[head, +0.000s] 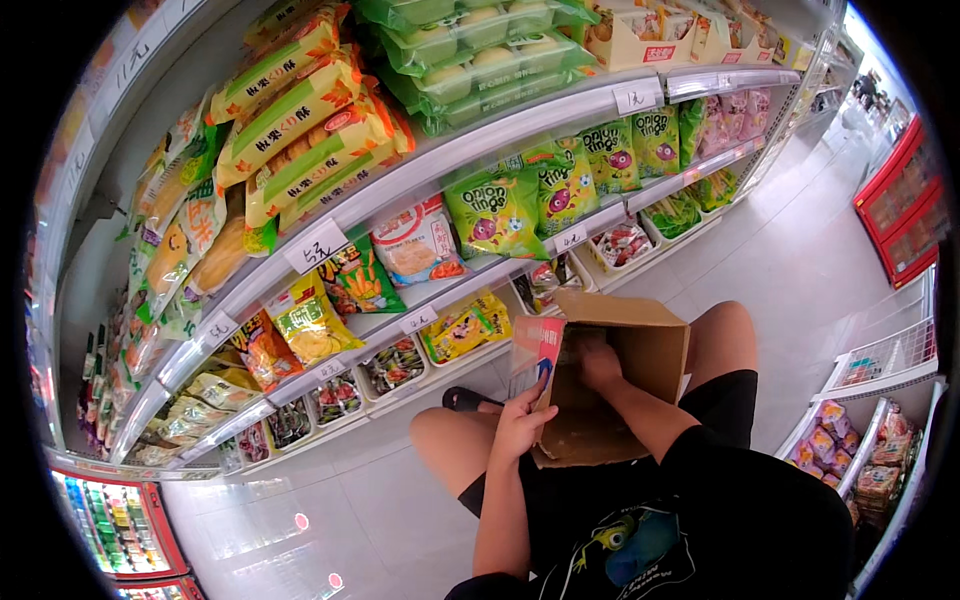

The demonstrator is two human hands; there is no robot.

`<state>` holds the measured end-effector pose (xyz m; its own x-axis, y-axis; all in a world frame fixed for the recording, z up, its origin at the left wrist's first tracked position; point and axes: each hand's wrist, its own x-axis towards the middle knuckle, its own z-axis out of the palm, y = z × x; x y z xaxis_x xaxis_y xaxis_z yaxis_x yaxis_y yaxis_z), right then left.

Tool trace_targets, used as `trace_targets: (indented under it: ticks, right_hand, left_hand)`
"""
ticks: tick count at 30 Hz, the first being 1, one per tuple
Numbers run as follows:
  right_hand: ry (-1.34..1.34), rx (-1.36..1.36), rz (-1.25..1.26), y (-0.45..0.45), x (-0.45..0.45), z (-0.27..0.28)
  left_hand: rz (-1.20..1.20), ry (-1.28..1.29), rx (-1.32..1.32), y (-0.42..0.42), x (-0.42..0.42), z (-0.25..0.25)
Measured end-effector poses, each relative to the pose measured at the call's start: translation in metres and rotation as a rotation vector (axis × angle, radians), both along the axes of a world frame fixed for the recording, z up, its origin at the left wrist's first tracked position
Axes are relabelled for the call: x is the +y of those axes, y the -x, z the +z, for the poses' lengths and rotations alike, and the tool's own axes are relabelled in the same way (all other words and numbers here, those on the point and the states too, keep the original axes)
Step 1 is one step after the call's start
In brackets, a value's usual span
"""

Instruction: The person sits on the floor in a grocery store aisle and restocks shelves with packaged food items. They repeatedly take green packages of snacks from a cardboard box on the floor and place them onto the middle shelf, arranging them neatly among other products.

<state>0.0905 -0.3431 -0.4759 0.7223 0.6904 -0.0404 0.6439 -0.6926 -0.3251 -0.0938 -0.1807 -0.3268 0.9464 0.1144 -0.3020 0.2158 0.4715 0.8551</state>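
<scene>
An open cardboard box (660, 360) rests in my lap between my knees, its opening tilted up toward me. My left hand (521, 420) grips the box's left wall, thumb over the edge, fingers along the red and white printed outside. Deep inside the box is my right hand (600, 366), near the far inner wall. Its fingertips are blurred and dim, so whether they hold anything is unclear. The visible part of the box floor shows bare brown cardboard.
A curved store shelf ahead carries green onion-ring bags (495, 214), yellow packaged pastries (300, 127) and green-wrapped trays (480, 60). Low white bins (390, 367) with small snack packs line its base. Red-framed coolers (904, 210) and a snack rack (862, 450) stand right, over tiled floor (300, 540).
</scene>
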Motion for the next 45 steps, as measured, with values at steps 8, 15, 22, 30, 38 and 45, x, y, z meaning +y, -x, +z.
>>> trace_targets:
  ticks: [8, 15, 22, 30, 38, 45]
  right_hand:
    - [0.294, 0.097, 0.11, 0.001, 0.021, -0.024]
    - [0.511, 0.313, 0.35, -0.019, 0.03, -0.069]
    - [0.751, 0.378, 0.506, -0.004, 0.001, -0.058]
    - [0.357, 0.315, 0.259, -0.009, -0.027, 0.117]
    - [-0.566, 0.688, -0.316, -0.049, -0.104, 0.137]
    - [-0.939, 0.822, -0.716, -0.081, -0.137, 0.121]
  left_hand:
    - [-0.002, 0.017, 0.034, 0.011, 0.013, -0.034]
    - [0.012, -0.03, -0.004, 0.003, 0.012, -0.03]
    - [0.067, -0.33, 0.009, -0.01, 0.004, -0.061]
    - [0.133, -0.812, 0.438, -0.013, -0.009, -0.076]
    - [0.005, -1.197, 0.494, -0.038, -0.032, -0.131]
    - [0.011, -1.114, 0.644, -0.058, -0.064, -0.185]
